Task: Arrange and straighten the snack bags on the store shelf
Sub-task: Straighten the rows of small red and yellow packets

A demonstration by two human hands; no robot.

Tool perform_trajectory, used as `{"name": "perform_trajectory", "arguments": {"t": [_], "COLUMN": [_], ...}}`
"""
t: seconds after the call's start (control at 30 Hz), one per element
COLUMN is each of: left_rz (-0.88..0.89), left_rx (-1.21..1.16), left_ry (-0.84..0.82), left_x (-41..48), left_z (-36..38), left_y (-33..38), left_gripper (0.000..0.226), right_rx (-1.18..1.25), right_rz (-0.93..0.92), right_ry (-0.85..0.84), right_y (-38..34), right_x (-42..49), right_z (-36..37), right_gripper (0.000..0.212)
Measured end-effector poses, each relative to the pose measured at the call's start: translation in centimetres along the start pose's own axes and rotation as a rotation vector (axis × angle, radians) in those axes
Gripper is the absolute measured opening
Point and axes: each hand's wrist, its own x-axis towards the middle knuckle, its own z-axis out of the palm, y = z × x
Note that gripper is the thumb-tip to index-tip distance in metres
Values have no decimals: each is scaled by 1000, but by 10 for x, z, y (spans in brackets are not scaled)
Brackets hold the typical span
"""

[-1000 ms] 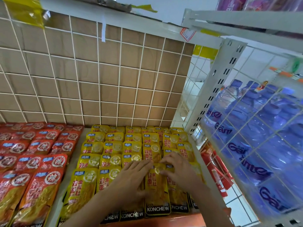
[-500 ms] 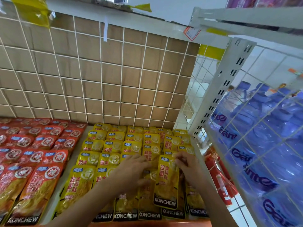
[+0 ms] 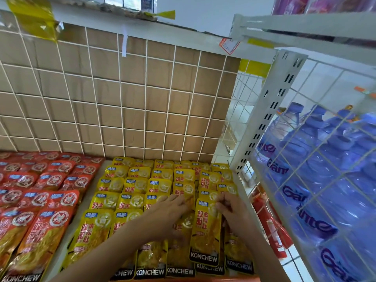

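Head view: both hands are working on rows of yellow plastic snack bags (image 3: 130,200) on a white shelf (image 3: 93,186).
Right hand (image 3: 230,207) is pinching the top corner of one glossy yellow KONCHEW bag (image 3: 205,231) lying atop the front-right stack; left hand (image 3: 168,208) is lying flat, fingers straight, on bags just beside it.

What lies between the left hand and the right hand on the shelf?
One yellow bag, as the head view shows. The right hand pinches its upper corner, and the left hand lies open at its other side.
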Motion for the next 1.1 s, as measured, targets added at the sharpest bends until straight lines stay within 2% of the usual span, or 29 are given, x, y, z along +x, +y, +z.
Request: {"name": "perform_trajectory", "arguments": {"t": [0.13, 0.4, 0.6, 0.73, 0.83, 0.93, 1.1], "left_rz": [-39, -43, -36, -37, -61, -98, -111], "left_rx": [-101, -231, -311, -369, -435, -507, -497], "left_ry": [-4, 123, 169, 205, 222, 247, 237], "left_x": [6, 23, 39, 49, 53, 56, 59], "left_z": [-5, -1, -6, -15, -16, -16, -15], "left_y": [2, -3, -9, -13, -18, -23, -26], "left_gripper": [60, 15, 10, 15, 14, 12, 11], "right_rx": [7, 8, 0, -14, -94, -194, -214], "right_rz": [-11, -3, 0, 7, 0, -45, -132], "right_ry": [-16, -37, -25, -26, -40, -39, -69], "right_y": [-1, -1, 3, 5, 5, 4, -9], "right_x": [-2, -2, -1, -1, -2, -2, 0], "right_z": [-2, -3, -3, -1, 2, 7, 19], "right_gripper": [16, 20, 16, 19, 17, 21, 30]}}
